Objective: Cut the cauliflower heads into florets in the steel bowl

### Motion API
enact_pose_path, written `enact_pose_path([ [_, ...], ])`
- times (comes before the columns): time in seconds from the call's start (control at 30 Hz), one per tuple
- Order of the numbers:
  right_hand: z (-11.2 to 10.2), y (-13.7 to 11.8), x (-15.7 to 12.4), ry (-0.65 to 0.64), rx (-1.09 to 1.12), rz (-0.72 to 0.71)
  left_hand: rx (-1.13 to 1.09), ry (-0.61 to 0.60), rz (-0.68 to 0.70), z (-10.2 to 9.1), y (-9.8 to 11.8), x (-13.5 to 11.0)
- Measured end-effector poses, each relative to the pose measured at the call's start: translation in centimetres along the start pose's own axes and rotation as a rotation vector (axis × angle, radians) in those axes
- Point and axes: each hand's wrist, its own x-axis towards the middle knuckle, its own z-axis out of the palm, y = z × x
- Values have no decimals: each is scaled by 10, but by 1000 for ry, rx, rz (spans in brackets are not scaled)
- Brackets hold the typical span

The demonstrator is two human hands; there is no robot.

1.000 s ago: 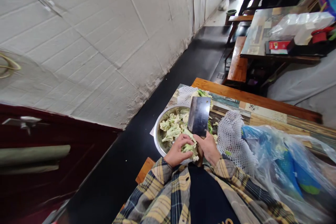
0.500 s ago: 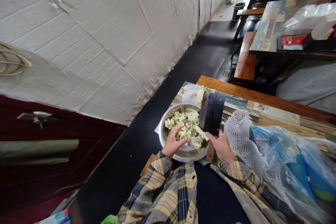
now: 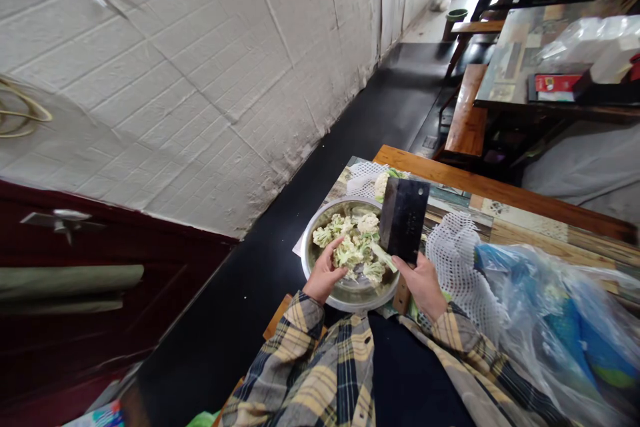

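Metal bowl [image 3: 305, 253] rim vanishes behind the cleaver [image 3: 404, 220] gripped in the right hand [image 3: 425, 285], left hand [image 3: 324, 275] spread beside cauliflower [image 3: 351, 252].

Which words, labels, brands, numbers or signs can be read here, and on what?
None can be read.
Dark rectangular metal cleaver: faint blade marks, too small to read.
Flat red-and-white packet, upper right: pale marks, too blurred.
White, blue and red printed packet, lower left: cut off by the frame, unreadable.

Counted: two hands [image 3: 423, 283], one cleaver [image 3: 404, 219], one metal bowl [image 3: 356, 295], two mesh nets [image 3: 454, 247], one bucket [image 3: 457, 16], three tables [image 3: 533, 227]; cauliflower florets [image 3: 369, 222] several, overlapping, exact tally unclear.
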Motion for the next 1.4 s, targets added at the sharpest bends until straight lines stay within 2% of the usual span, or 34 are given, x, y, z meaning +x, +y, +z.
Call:
enact_pose_path([
  [0.1,-2,1,0,-15,-95,-67,117,25,12,-7,-7,5],
  [0.23,-4,2,0,0,-192,-111,475,107,71,-22,-26,14],
  [0.3,-9,2,0,34,-199,-128,564,121,57,-27,-36,18],
  [0.5,-43,17,2,236,-298,-144,384,130,-100,-20,-54,31],
  [0.63,-66,32,3,358,-352,-112,344,107,-126,-4,-47,46],
  [0.77,-75,40,5,388,-329,-94,372,66,-124,10,-36,67],
  [1.0,-70,41,14,389,-123,41,413,71,-92,22,-23,111],
  [1.1,-69,34,22,377,-84,85,537,112,-15,25,-17,136],
  [1.23,-71,27,32,356,-119,80,780,203,119,30,-6,181],
  [1.4,-74,30,36,348,-190,28,855,209,169,46,5,244],
])
